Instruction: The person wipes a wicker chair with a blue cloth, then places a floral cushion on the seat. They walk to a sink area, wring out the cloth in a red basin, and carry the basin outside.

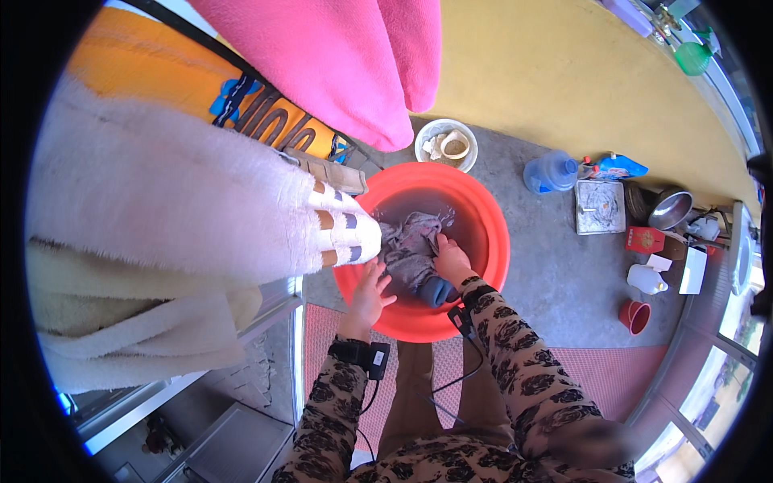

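Observation:
A red plastic basin [496, 241] of dark, murky water stands on the floor before me. Wet grey cloth [416, 241] lies bunched in it and breaks the surface. My right hand [452, 261] pinches a fold of this cloth at its right side. Fingers spread, my left hand [367, 296] is over the basin's left rim, holding nothing. Just above its fingertips hangs the end of a white towel [241, 199] with brown and blue squares. A blue-grey rolled piece [433, 292] pokes out of the water near my right wrist; whether it belongs to the cloth is unclear.
Pink fabric [338, 60] hangs beyond the basin, near a pale bowl [424, 136] holding a smaller cup. Along the wall at right are a blue water jug [551, 172], a square tray [600, 206], a metal pot [670, 210], a white bottle [646, 279] and a small red bucket [634, 317].

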